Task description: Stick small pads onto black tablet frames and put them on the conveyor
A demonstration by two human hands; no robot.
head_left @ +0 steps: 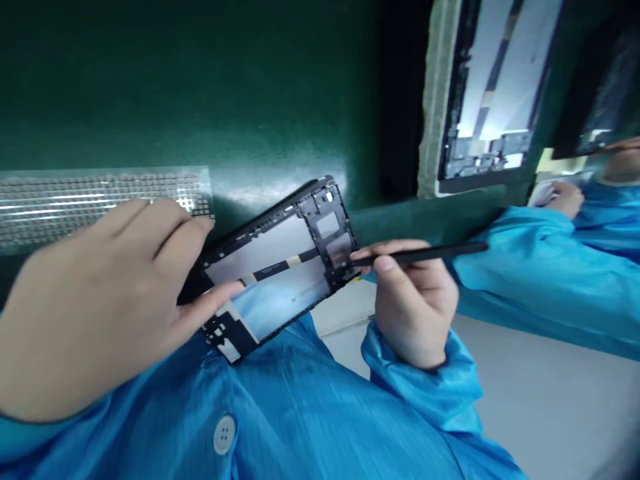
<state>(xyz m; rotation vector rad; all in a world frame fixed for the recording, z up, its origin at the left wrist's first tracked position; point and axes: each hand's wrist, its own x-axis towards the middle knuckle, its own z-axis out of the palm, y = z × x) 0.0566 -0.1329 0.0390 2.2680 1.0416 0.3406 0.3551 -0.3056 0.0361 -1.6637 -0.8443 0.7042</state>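
Note:
A black phone frame (pixel 280 303) with a silvery inner plate and a dark ribbon strip lies tilted at the table's edge, its right end higher. My left hand (pixel 110 293) grips its left end, thumb over the inner side and fingers behind. In my right hand (pixel 415 300) are dark tweezers (pixel 425 254), pinched between thumb and fingers, with their tip at the frame's right end. Whether the tip holds a small part cannot be made out.
A clear sheet (pixel 100 200) with rows of small square pieces lies at the left on the green table (pixel 240 80). A padded tray (pixel 433 100) holds more phone frames at upper right. Beside it are another person's blue sleeves (pixel 530 267) and hands.

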